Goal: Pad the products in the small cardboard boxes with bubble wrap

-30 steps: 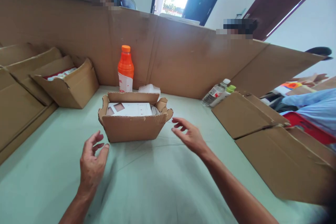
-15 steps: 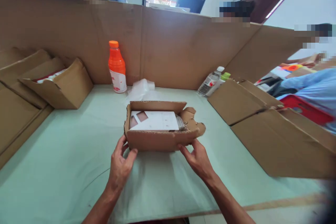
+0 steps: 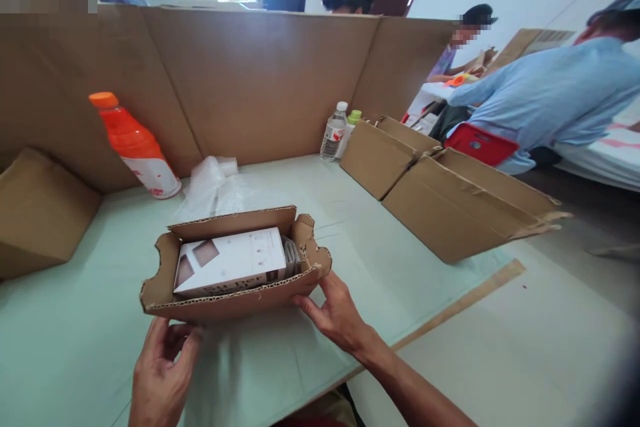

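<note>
A small open cardboard box (image 3: 235,303) sits before me on the pale green table cover, its end flaps cut in wavy shapes. Inside lies a white printed carton (image 3: 240,255) with dark photo panels, and a grey ribbed item (image 3: 291,256) is tucked at its right end. My right hand (image 3: 336,312) grips the box's right end, thumb on the front wall and fingers behind the corner. Just below the front left corner is my left hand (image 3: 164,363), fingers curved and thumb apart, nothing visible between them; whether its fingertips touch the box is unclear.
An orange bottle (image 3: 135,147) and clear plastic wrap (image 3: 213,187) lie beyond the box. A water bottle (image 3: 333,133) and a green-capped bottle (image 3: 350,130) stand beside cardboard bins (image 3: 445,207) at right. A cardboard partition (image 3: 270,80) closes the back; co-workers sit beyond.
My view has swung to the right, so the surroundings shift left. The box is now turned at an angle and closer to me. My left hand has slipped from the box's left end to below its front edge.
</note>
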The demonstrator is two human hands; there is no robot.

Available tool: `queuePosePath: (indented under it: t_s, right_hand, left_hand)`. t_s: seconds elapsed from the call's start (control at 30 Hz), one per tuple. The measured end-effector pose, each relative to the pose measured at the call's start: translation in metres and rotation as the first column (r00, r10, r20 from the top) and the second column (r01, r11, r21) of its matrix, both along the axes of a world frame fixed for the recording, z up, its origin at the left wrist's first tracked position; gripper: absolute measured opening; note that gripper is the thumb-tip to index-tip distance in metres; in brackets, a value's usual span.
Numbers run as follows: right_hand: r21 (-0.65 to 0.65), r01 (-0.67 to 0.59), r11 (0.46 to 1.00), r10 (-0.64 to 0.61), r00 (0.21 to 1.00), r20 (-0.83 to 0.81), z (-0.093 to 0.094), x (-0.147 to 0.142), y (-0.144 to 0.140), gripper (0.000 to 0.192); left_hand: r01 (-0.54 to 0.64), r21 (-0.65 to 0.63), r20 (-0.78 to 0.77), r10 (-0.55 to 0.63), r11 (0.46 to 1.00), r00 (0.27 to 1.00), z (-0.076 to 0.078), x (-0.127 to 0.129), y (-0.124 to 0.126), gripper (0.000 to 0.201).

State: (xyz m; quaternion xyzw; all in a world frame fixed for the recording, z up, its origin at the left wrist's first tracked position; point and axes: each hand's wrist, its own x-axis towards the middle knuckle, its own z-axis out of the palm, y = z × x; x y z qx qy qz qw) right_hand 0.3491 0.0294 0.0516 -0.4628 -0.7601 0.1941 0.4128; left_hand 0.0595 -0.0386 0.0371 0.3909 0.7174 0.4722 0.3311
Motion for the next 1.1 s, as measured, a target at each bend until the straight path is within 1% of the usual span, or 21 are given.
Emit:
queuePosePath:
  t_s: [0.1, 0.2, 0.27, 0.33, 0.47, 0.53, 0.6, 0.67, 0.73, 0.8, 0.87, 0.9, 1.0, 1.1]
  right_hand:
    - [-0.025, 0.1, 0.995, -0.1, 0.995, -0.01, 0.0, 0.032, 0.0, 0.027]
    - [-0.045, 0.248, 0.968, -0.248, 0.969, 0.007, -0.001, 0.072, 0.0, 0.018]
    - [-0.05, 0.338, 0.94, -0.337, 0.941, 0.027, -0.002, 0.096, 0.0, 0.02]
    - [-0.046, 0.411, 0.911, -0.41, 0.912, 0.033, -0.004, 0.116, 0.002, 0.024]
    - [-0.036, 0.51, 0.859, -0.51, 0.86, 0.006, -0.009, 0.14, 0.015, 0.027]
    - [-0.027, 0.525, 0.851, -0.525, 0.851, -0.02, -0.013, 0.148, 0.028, 0.026]
    - [-0.016, 0.515, 0.857, -0.515, 0.856, -0.05, -0.018, 0.155, 0.045, 0.029]
    - [0.002, 0.491, 0.871, -0.49, 0.868, -0.076, -0.026, 0.162, 0.064, 0.04]
    - [0.02, 0.467, 0.884, -0.463, 0.882, -0.091, -0.034, 0.167, 0.083, 0.055]
    - [0.024, 0.437, 0.899, -0.434, 0.896, -0.092, -0.043, 0.172, 0.1, 0.066]
    - [0.006, 0.407, 0.914, -0.405, 0.911, -0.079, -0.051, 0.175, 0.115, 0.071]
    - [-0.003, 0.396, 0.918, -0.395, 0.916, -0.07, -0.054, 0.177, 0.122, 0.072]
    - [-0.019, 0.397, 0.917, -0.398, 0.916, -0.055, -0.061, 0.184, 0.14, 0.072]
    - [-0.038, 0.409, 0.912, -0.41, 0.91, -0.065, -0.065, 0.19, 0.15, 0.071]
  left_hand:
    - [0.108, 0.024, 0.054, -0.109, 0.994, 0.993, 0.004, 0.03, 0.02, 0.055]
    - [0.235, 0.085, 0.06, -0.241, 0.968, 0.969, 0.01, 0.071, 0.048, 0.044]
    - [0.307, 0.125, 0.058, -0.316, 0.943, 0.947, 0.013, 0.099, 0.069, 0.043]
    - [0.365, 0.147, 0.066, -0.378, 0.919, 0.924, 0.015, 0.124, 0.091, 0.047]
    - [0.473, 0.168, 0.09, -0.492, 0.865, 0.866, 0.018, 0.162, 0.142, 0.052]
    - [0.504, 0.19, 0.109, -0.528, 0.843, 0.842, 0.021, 0.178, 0.174, 0.052]
    - [0.515, 0.211, 0.126, -0.546, 0.831, 0.828, 0.024, 0.193, 0.209, 0.055]
    - [0.511, 0.222, 0.142, -0.546, 0.83, 0.825, 0.025, 0.206, 0.244, 0.063]
    - [0.494, 0.224, 0.171, -0.533, 0.84, 0.829, 0.025, 0.219, 0.276, 0.075]
    - [0.476, 0.221, 0.206, -0.518, 0.851, 0.83, 0.022, 0.231, 0.3, 0.086]
    - [0.486, 0.226, 0.238, -0.532, 0.844, 0.812, 0.017, 0.243, 0.313, 0.091]
    - [0.508, 0.233, 0.254, -0.556, 0.829, 0.792, 0.014, 0.249, 0.315, 0.091]
    - [0.59, 0.258, 0.293, -0.644, 0.765, 0.707, 0.003, 0.267, 0.316, 0.09]
    - [0.631, 0.255, 0.313, -0.68, 0.732, 0.663, -0.006, 0.28, 0.316, 0.09]
